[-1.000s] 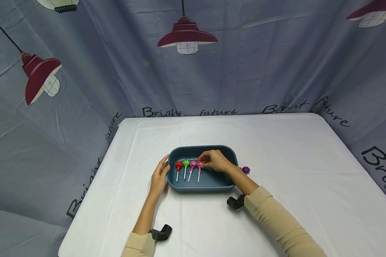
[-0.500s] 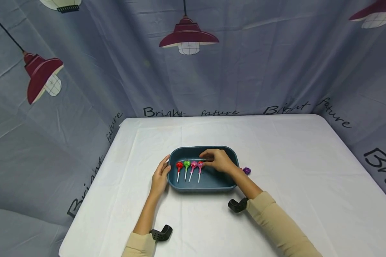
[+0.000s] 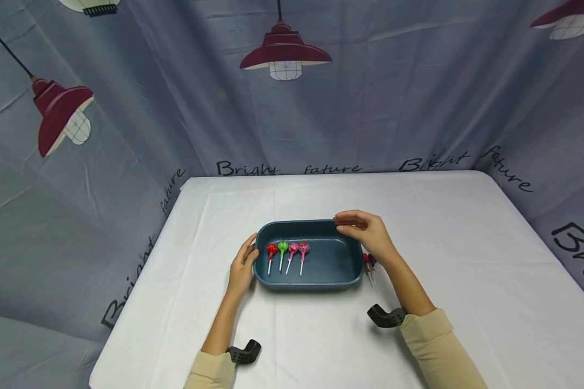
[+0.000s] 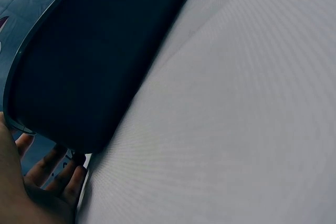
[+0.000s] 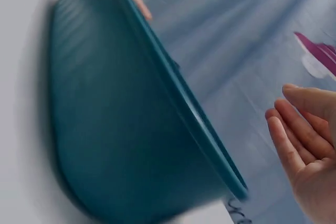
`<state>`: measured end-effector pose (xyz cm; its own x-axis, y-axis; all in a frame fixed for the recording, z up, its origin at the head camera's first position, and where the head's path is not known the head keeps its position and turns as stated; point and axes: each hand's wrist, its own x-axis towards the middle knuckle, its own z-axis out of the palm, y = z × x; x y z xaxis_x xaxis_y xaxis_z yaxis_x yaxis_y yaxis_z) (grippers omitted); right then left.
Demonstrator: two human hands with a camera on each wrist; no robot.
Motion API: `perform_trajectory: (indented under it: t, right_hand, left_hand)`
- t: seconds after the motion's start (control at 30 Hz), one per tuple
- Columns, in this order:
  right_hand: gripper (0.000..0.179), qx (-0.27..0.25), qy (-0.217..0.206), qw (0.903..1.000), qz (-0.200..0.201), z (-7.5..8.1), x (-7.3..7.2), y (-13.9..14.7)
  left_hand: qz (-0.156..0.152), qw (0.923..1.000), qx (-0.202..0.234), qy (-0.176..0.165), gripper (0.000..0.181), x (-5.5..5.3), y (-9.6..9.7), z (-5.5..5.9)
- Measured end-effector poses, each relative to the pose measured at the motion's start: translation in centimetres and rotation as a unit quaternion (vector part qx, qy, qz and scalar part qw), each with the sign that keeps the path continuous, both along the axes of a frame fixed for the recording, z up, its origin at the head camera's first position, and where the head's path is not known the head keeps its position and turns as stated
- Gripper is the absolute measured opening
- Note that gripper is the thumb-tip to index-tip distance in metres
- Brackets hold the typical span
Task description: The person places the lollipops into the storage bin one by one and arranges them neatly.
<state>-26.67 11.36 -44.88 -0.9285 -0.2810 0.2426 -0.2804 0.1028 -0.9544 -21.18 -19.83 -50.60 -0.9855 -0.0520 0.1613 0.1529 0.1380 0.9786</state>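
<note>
A dark teal tray sits on the white table. Four-sided with rounded corners, it bears several wrapped lollipops in a row: a red lollipop, a green lollipop, a pink lollipop and a pink-red lollipop. My left hand holds the tray's left end, its thumb at the rim and its fingers along the outer wall. Above the tray's back right corner hovers my right hand, fingers extended and nothing between them, as the right wrist view confirms.
More lollipops, red and dark, lie on the table just right of the tray, partly hidden by my right hand. A white cloth covers the table. A grey-blue curtain with printed lamps hangs behind.
My right hand has let go of the pink-red lollipop, lifted and moved right, out over the tray's right end. The left hand and the row of lollipops stay in place.
</note>
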Motion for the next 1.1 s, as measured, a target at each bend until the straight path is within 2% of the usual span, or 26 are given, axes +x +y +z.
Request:
perform_trajectory:
  t: [0.17, 0.27, 0.4, 0.5, 0.7, 0.8, 1.03, 1.1]
  right_hand:
    - [0.038, -0.014, -0.024, 0.9986, -0.045, -0.3, 0.4, 2.8]
    - [0.039, -0.015, -0.043, 0.997, -0.062, -1.0, 0.4, 4.5]
    - [0.038, -0.011, -0.072, 0.9957, -0.057, -2.7, 0.3, 6.6]
    - [0.036, -0.011, -0.086, 0.9949, -0.051, -4.1, 0.2, 7.7]
    - [0.035, -0.023, -0.106, 0.994, -0.012, -6.7, 0.4, 9.1]
    - [0.038, -0.02, -0.129, 0.9914, 0.009, -7.5, 0.4, 9.1]
    - [0.044, 0.014, -0.154, 0.9878, 0.022, -7.6, 0.7, 9.2]
    - [0.044, 0.02, -0.155, 0.9875, 0.021, -7.5, 0.8, 9.5]
  left_hand:
    - [0.004, 0.9999, -0.007, 0.014, 0.042, 0.1, 0.2, 0.1]
    - [0.001, 0.9998, 0.0, 0.018, 0.042, -0.4, 0.0, -0.9]
    - [0.008, 0.9999, 0.006, 0.011, 0.041, -1.0, -0.3, -2.4]
    - [0.013, 0.9998, 0.002, 0.018, 0.041, -1.1, -0.4, -2.6]
    - [0.008, 0.9998, 0.004, 0.02, 0.041, -1.1, -0.4, -2.4]
    - [0.002, 1.0, 0.005, 0.008, 0.042, -0.7, -0.3, -1.2]
    - [0.005, 0.9998, 0.002, 0.017, 0.041, -0.8, -0.3, -1.8]
    - [0.0, 0.9999, 0.003, 0.015, 0.042, -0.5, -0.1, -0.9]
